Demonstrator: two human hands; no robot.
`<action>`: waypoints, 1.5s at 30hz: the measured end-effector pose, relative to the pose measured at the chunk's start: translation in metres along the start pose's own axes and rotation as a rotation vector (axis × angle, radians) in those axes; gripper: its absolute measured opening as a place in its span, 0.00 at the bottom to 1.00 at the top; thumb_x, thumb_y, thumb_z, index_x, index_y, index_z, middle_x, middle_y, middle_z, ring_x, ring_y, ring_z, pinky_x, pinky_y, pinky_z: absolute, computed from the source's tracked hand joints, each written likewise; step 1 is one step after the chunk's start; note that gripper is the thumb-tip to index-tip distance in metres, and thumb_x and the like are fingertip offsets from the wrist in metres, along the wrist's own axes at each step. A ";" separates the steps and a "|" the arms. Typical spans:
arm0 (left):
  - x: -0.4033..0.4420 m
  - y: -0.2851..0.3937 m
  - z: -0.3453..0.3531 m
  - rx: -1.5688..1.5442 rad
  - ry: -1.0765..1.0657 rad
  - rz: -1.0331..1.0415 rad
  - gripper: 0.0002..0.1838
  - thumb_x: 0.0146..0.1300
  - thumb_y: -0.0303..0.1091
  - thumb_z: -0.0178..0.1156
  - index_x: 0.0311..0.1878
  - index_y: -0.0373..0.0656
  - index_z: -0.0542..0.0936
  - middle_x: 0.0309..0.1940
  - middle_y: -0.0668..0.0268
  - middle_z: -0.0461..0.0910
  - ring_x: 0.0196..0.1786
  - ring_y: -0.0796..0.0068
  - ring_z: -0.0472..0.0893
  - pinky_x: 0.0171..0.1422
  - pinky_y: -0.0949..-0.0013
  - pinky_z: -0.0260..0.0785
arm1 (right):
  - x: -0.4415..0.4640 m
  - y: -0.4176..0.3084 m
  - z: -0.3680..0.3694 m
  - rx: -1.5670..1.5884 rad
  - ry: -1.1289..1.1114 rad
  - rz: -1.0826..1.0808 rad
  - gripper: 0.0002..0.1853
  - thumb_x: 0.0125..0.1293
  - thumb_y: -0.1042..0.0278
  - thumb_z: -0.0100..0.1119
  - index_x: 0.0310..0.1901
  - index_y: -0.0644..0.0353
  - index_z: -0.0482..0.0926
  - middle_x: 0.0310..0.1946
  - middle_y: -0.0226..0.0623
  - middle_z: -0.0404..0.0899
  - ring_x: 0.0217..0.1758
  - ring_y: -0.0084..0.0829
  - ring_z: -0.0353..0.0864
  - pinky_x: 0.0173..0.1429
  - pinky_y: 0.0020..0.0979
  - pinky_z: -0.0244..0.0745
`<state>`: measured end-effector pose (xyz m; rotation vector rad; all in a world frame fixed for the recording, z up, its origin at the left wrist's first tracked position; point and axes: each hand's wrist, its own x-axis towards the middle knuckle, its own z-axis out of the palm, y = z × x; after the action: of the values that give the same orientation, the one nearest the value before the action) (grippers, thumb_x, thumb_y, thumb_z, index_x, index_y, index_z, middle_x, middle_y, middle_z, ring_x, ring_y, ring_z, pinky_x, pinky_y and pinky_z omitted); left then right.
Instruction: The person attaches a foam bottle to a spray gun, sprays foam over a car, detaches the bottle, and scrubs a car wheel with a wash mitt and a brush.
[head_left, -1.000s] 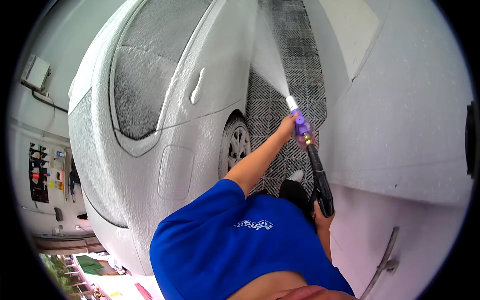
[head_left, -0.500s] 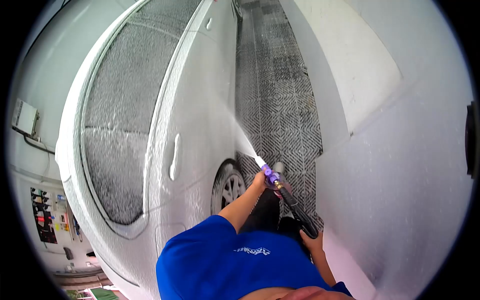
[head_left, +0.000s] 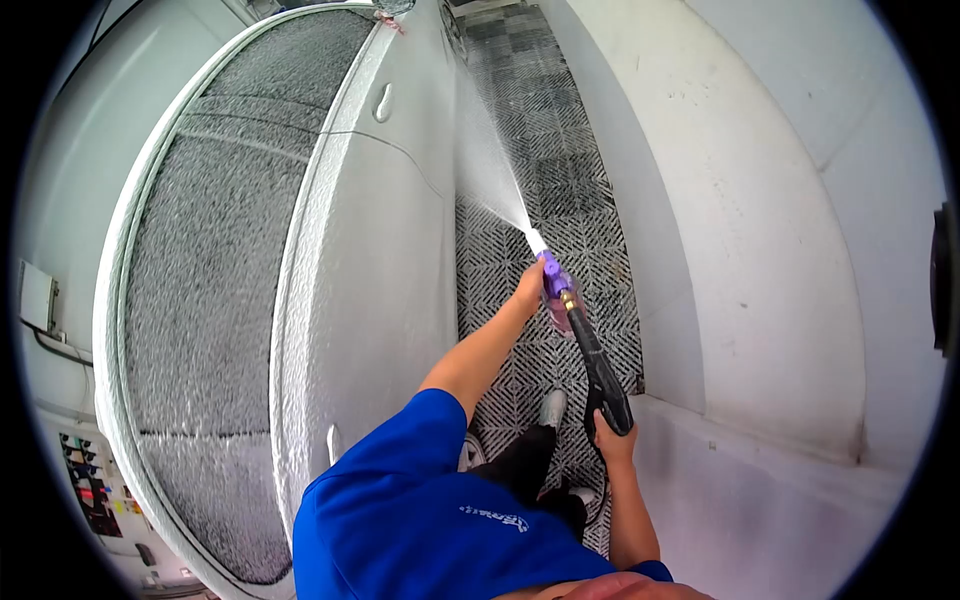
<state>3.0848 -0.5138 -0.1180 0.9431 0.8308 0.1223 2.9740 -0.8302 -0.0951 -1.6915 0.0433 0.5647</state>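
My left hand (head_left: 532, 287) is closed round a foam cannon (head_left: 553, 276), which has a white nozzle, a purple body and a clear bottle with pinkish liquid. Behind it, a brass fitting joins the cannon to a black pressure washer gun (head_left: 594, 368). My right hand (head_left: 612, 438) grips the rear of this gun; its fingers are partly hidden. A fan of white spray (head_left: 492, 160) leaves the nozzle toward the lower side of the car (head_left: 385, 230). White foam coats the car's body and windows (head_left: 215, 270).
Patterned grey floor tiles (head_left: 540, 350) form a narrow lane between the car and a pale wall (head_left: 740, 200) on my right. A dark hose runs down from the gun near my legs. Tools hang on the wall (head_left: 90, 480) at the far left.
I have moved forward along the car. The foam cannon and both hands sit farther forward, and the spray now lands nearer the front door and front wheel.
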 end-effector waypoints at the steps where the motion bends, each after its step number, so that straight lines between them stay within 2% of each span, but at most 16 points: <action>1: 0.017 0.015 0.006 0.061 0.067 -0.025 0.20 0.71 0.50 0.38 0.43 0.44 0.73 0.36 0.67 0.76 0.41 0.73 0.74 0.55 0.64 0.64 | 0.019 -0.012 0.009 0.003 0.004 0.002 0.12 0.56 0.69 0.63 0.19 0.63 0.74 0.10 0.28 0.70 0.11 0.18 0.68 0.16 0.23 0.60; 3: 0.054 0.038 0.011 0.039 0.029 0.004 0.21 0.70 0.51 0.38 0.45 0.45 0.72 0.38 0.67 0.75 0.44 0.73 0.73 0.57 0.63 0.62 | 0.052 -0.028 0.025 0.003 0.012 0.123 0.13 0.56 0.66 0.64 0.20 0.64 0.76 0.12 0.28 0.72 0.14 0.19 0.68 0.21 0.26 0.60; 7: 0.107 0.069 0.019 0.061 0.044 0.087 0.23 0.68 0.57 0.40 0.43 0.47 0.73 0.37 0.69 0.75 0.46 0.72 0.71 0.64 0.59 0.52 | 0.105 -0.038 0.054 -0.021 0.066 -0.010 0.13 0.57 0.69 0.63 0.19 0.63 0.74 0.11 0.28 0.71 0.11 0.19 0.67 0.16 0.23 0.59; 9: 0.129 0.082 0.020 0.068 0.023 0.066 0.24 0.66 0.60 0.41 0.42 0.48 0.73 0.38 0.70 0.75 0.46 0.71 0.70 0.66 0.57 0.48 | 0.122 -0.034 0.065 -0.021 0.066 0.035 0.12 0.57 0.69 0.63 0.20 0.62 0.75 0.12 0.28 0.71 0.11 0.19 0.68 0.16 0.24 0.60; 11: 0.142 0.092 0.020 0.073 0.008 0.062 0.25 0.64 0.62 0.45 0.41 0.48 0.73 0.38 0.69 0.74 0.44 0.72 0.70 0.65 0.58 0.49 | 0.139 -0.021 0.077 -0.020 0.099 -0.084 0.13 0.56 0.62 0.64 0.26 0.66 0.78 0.15 0.32 0.75 0.16 0.23 0.72 0.23 0.29 0.64; 14: 0.185 0.089 0.005 0.087 -0.082 0.113 0.25 0.60 0.60 0.53 0.40 0.46 0.71 0.32 0.69 0.72 0.42 0.74 0.70 0.60 0.63 0.55 | 0.147 -0.046 0.089 -0.025 0.067 0.019 0.14 0.56 0.62 0.65 0.26 0.67 0.78 0.15 0.33 0.76 0.17 0.24 0.74 0.23 0.30 0.65; 18: 0.191 0.103 -0.004 0.045 -0.144 0.105 0.24 0.60 0.58 0.56 0.41 0.44 0.71 0.34 0.68 0.71 0.39 0.76 0.70 0.51 0.69 0.60 | 0.161 -0.048 0.103 -0.003 0.029 0.077 0.16 0.56 0.61 0.65 0.23 0.67 0.77 0.13 0.33 0.74 0.15 0.25 0.73 0.22 0.30 0.65; 25: 0.192 0.108 -0.011 0.122 -0.109 0.163 0.27 0.59 0.59 0.56 0.45 0.42 0.71 0.36 0.68 0.72 0.41 0.74 0.70 0.54 0.68 0.59 | 0.160 -0.045 0.116 0.109 0.009 -0.001 0.12 0.58 0.69 0.62 0.20 0.62 0.74 0.10 0.29 0.71 0.10 0.20 0.68 0.15 0.25 0.62; 27: 0.183 0.106 -0.014 0.072 -0.113 0.179 0.25 0.60 0.57 0.56 0.45 0.42 0.71 0.35 0.69 0.72 0.41 0.75 0.70 0.53 0.69 0.60 | 0.155 -0.047 0.113 0.062 -0.028 0.073 0.13 0.57 0.63 0.63 0.24 0.66 0.77 0.15 0.34 0.76 0.16 0.25 0.74 0.23 0.30 0.66; 31: 0.155 0.097 -0.024 -0.081 -0.100 0.237 0.19 0.63 0.49 0.56 0.43 0.42 0.71 0.33 0.70 0.72 0.37 0.78 0.72 0.46 0.72 0.65 | 0.145 -0.021 0.100 0.028 -0.033 -0.016 0.12 0.57 0.64 0.63 0.29 0.68 0.79 0.20 0.36 0.79 0.22 0.28 0.77 0.28 0.30 0.69; 33: 0.129 0.087 -0.035 -0.164 -0.016 0.289 0.17 0.64 0.48 0.54 0.42 0.43 0.71 0.32 0.70 0.72 0.36 0.78 0.72 0.46 0.72 0.65 | 0.131 -0.024 0.089 -0.051 -0.037 -0.105 0.12 0.57 0.68 0.62 0.21 0.62 0.74 0.13 0.29 0.73 0.13 0.20 0.70 0.19 0.25 0.62; 34: 0.111 0.082 -0.041 -0.145 0.011 0.298 0.17 0.64 0.49 0.52 0.43 0.43 0.72 0.35 0.68 0.74 0.39 0.76 0.73 0.48 0.70 0.65 | 0.122 -0.031 0.078 -0.107 -0.104 -0.037 0.12 0.54 0.67 0.64 0.34 0.68 0.79 0.24 0.38 0.80 0.27 0.26 0.79 0.32 0.29 0.70; 38: 0.024 0.053 -0.056 -0.182 0.006 0.356 0.18 0.64 0.50 0.49 0.45 0.45 0.73 0.40 0.67 0.76 0.44 0.75 0.74 0.49 0.68 0.65 | 0.074 -0.036 0.037 -0.155 -0.172 -0.151 0.12 0.53 0.67 0.64 0.35 0.67 0.80 0.23 0.37 0.80 0.26 0.25 0.79 0.32 0.29 0.71; 40: -0.029 0.036 -0.047 -0.243 0.142 0.478 0.19 0.64 0.51 0.49 0.46 0.46 0.73 0.40 0.67 0.77 0.44 0.75 0.74 0.47 0.68 0.65 | 0.036 -0.026 0.012 -0.138 -0.236 -0.096 0.12 0.52 0.67 0.65 0.35 0.66 0.80 0.23 0.36 0.79 0.25 0.24 0.78 0.31 0.29 0.71; 43: -0.058 -0.012 -0.044 -0.215 0.070 0.292 0.18 0.64 0.51 0.49 0.45 0.46 0.73 0.39 0.68 0.76 0.43 0.75 0.73 0.49 0.67 0.63 | -0.018 0.024 -0.021 -0.152 -0.160 -0.058 0.11 0.51 0.67 0.66 0.33 0.65 0.80 0.21 0.33 0.78 0.23 0.22 0.76 0.30 0.27 0.69; 45: -0.074 -0.049 -0.039 -0.198 -0.039 0.154 0.18 0.65 0.52 0.48 0.43 0.47 0.73 0.37 0.70 0.76 0.43 0.74 0.72 0.53 0.66 0.59 | -0.060 0.041 -0.045 -0.117 -0.117 0.098 0.11 0.52 0.67 0.67 0.30 0.66 0.79 0.17 0.31 0.76 0.20 0.21 0.74 0.27 0.27 0.67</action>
<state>2.9946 -0.5495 -0.1246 0.8191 0.6955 0.3134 2.9230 -0.8980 -0.1059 -1.7732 0.0091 0.7516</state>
